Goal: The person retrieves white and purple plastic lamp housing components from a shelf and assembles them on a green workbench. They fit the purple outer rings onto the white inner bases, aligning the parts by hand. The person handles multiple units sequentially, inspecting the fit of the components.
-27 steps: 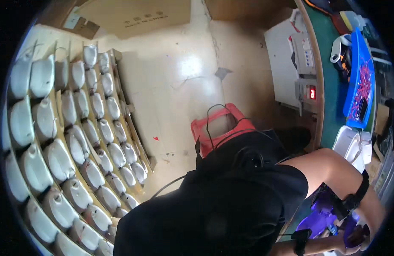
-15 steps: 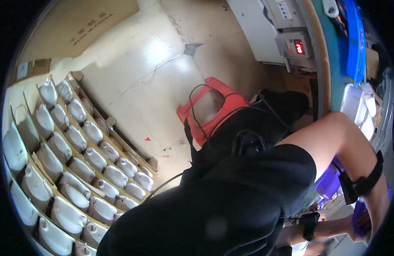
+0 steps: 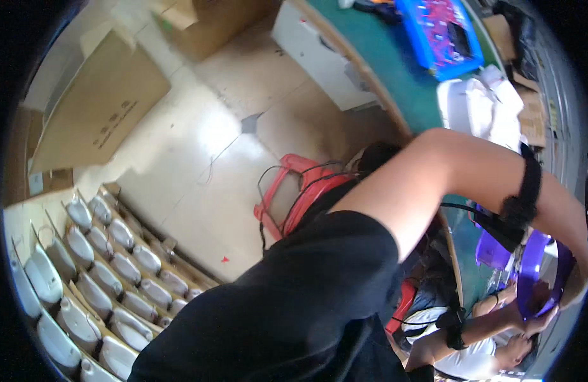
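Observation:
Both my hands are at the far right, around a purple curved plastic shell (image 3: 531,270) with an open, ring-like shape. From above, my left arm bends down to it. My left hand (image 3: 575,285) is closed along its outer side, its fingers partly hidden near the dark picture rim. Coming in from below, my right hand (image 3: 541,323) grips the shell's lower edge. Another purple plastic piece (image 3: 494,249) lies on the green workbench (image 3: 396,76) near my left forearm. Black straps with small black devices circle both my forearms.
A blue tray (image 3: 440,38) of small parts and several white plastic housings (image 3: 478,105) sit on the bench. A person in white (image 3: 462,360) is at the lower right. A red stool (image 3: 287,191) with black cables stands beside me. A carton (image 3: 49,254) holds rows of white shells.
My view has swung, so the bench and blue tray show more fully and the red stool sits further left. The purple shell stays between my hands and appears higher. The person in white shows more.

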{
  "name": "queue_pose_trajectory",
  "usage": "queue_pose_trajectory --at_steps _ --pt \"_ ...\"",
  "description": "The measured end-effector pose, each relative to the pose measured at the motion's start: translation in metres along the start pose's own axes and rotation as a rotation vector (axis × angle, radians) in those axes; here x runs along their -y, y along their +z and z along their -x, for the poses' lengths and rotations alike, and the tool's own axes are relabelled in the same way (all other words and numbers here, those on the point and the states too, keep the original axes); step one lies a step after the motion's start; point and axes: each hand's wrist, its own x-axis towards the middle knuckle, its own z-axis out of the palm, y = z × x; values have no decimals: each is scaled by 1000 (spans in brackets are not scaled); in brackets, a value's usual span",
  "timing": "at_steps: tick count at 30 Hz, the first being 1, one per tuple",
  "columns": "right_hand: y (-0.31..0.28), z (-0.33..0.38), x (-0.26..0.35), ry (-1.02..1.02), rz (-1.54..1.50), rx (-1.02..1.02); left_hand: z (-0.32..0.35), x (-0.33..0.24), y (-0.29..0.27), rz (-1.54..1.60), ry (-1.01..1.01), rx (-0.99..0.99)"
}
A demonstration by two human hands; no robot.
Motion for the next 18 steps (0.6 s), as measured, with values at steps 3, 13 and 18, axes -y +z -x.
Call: queue_pose_trajectory --at_steps 3,13,18 --pt "5 4 17 -40 -19 -42 14 -10 -6 -3 -21 47" --pt "20 -79 80 -504 -253 -260 32 -21 -59 12 -164 211" --pt "0 -92 88 -736 -366 -108 40 5 -59 299 -211 138"
